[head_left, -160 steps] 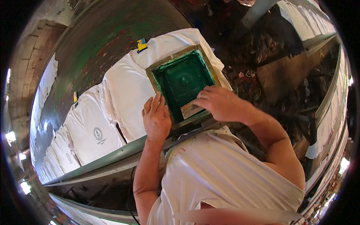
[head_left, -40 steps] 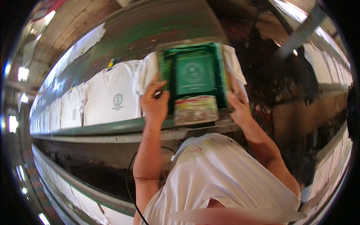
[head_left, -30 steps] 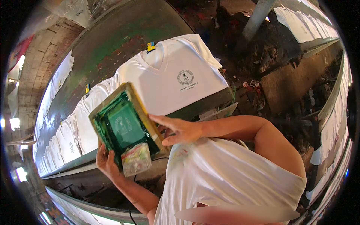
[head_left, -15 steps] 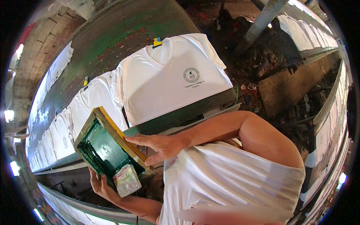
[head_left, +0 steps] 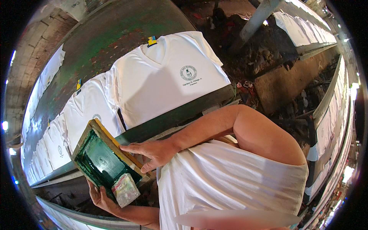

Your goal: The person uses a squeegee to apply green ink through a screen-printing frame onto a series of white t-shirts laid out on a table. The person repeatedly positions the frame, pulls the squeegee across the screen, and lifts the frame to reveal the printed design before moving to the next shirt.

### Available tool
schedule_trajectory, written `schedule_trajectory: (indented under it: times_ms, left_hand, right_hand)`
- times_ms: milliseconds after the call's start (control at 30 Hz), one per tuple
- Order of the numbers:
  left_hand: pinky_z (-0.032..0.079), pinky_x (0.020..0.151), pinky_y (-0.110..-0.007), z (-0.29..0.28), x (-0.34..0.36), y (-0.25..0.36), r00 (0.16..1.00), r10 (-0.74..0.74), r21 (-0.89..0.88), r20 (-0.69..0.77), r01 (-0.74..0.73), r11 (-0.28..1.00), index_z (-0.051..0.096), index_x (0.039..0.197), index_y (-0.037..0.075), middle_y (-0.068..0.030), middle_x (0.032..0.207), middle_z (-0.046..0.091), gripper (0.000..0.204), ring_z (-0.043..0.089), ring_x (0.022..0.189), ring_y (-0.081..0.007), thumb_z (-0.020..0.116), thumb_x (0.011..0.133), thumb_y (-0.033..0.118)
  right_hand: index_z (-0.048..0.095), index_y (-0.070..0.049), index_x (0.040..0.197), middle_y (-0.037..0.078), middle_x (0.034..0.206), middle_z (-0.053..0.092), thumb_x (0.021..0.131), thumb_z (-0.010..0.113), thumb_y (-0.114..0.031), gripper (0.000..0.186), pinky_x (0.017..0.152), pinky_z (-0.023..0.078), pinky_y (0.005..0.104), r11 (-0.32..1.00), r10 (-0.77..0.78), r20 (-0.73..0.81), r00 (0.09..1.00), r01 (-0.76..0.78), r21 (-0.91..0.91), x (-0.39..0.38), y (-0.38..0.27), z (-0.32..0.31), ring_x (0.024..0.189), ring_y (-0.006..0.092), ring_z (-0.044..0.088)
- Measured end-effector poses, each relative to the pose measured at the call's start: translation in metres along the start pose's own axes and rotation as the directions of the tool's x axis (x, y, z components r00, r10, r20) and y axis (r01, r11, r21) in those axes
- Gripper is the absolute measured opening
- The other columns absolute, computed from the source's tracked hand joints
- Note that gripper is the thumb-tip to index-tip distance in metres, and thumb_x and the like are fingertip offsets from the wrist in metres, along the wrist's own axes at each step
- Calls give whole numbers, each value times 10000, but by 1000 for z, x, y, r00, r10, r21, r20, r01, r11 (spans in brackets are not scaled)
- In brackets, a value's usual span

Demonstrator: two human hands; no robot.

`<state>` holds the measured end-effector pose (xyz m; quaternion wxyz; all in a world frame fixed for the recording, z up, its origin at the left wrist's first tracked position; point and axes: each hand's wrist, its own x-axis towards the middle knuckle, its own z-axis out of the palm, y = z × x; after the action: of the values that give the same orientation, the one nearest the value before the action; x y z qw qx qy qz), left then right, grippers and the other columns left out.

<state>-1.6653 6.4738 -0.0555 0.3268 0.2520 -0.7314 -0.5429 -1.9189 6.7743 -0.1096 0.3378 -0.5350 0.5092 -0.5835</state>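
A wooden screen printing frame (head_left: 111, 139) is tilted in front of me, its mesh (head_left: 101, 158) coated in dark green ink and showing a round design. My right hand (head_left: 155, 154) grips its right side, index finger along the outer edge and thumb near the lower corner. Below, my left hand (head_left: 102, 199) supports the frame's lower left side, with part of the fingers hidden behind it. A paint-stained block (head_left: 125, 190), perhaps a squeegee handle, leans inside the frame's lower end. Just beyond lies a white V-neck T-shirt (head_left: 153, 92) with a dark round print and lettering.
More white printed shirts (head_left: 90, 109) lie in a row to the left on the long dark green table (head_left: 111, 46). A grey post (head_left: 255, 25) rises at the far right amid debris. Other tables with shirts (head_left: 303, 28) line the right side.
The whole view has shifted, so the shirts sit farther left. The frame is slightly lower against the shirts, uncovering a print on the second one. Both hands keep their places on the frame.
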Motion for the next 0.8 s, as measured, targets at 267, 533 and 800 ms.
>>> schedule_trajectory:
  times_ms: [267,533,800]
  left_hand:
    - [561,1182,-484,12,-21,10,998,-41,100,-44,45,994,685,1514,-30,-224,1586,668,557,687,1380,-331,779,965,-48]
    - [564,1168,-492,9,-35,27,990,-101,173,-99,117,978,698,1503,-16,-220,1575,677,546,684,1375,-334,807,969,17]
    - [550,1182,-498,25,-32,34,999,-30,219,-44,39,975,689,1507,-28,-232,1594,657,540,666,1396,-344,807,982,20]
  right_hand:
    - [65,87,1779,331,1736,332,1019,835,-243,1131,1184,532,462,988,76,24,997,-79,129,-15,-7,-12,1494,424,558]
    - [105,95,1773,340,1742,331,1023,827,-226,1089,1254,487,476,984,34,24,999,-37,174,-16,3,-13,1583,452,454]
    - [159,93,1767,344,1729,364,1039,802,-212,1019,1259,483,493,982,-1,-39,999,9,190,-23,2,-24,1546,458,510]
